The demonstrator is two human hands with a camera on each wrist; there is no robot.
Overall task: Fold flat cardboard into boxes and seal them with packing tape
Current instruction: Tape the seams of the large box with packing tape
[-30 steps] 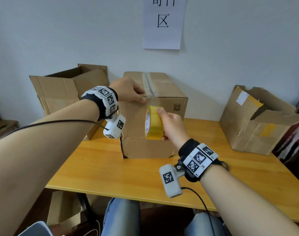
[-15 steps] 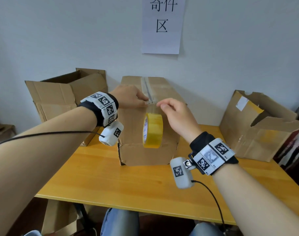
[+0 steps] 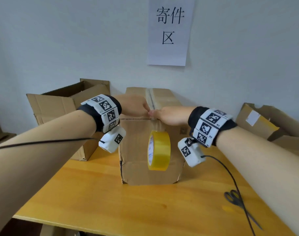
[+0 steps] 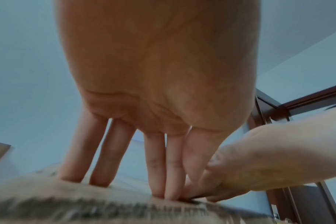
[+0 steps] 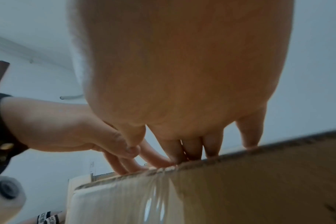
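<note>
Here the closed box (image 3: 150, 150) stands on the wooden table (image 3: 128, 206), near its far edge by the wall. Both hands lie flat on the near top edge of the box, meeting at the middle seam. The left hand (image 3: 133, 106) presses down with straight fingers (image 4: 155, 169) and grasps nothing. The right hand (image 3: 171, 114) does the same, its fingers (image 5: 192, 148) laid over the edge where a clear strip of tape (image 5: 125, 197) folds down the front. The yellow tape roll (image 3: 159, 150) hangs from that strip against the box front, clear of both hands. Scissors (image 3: 237, 201) lie near the right edge of the table. Open boxes stand at the far left (image 3: 60, 106) and far right (image 3: 271, 126).
</note>
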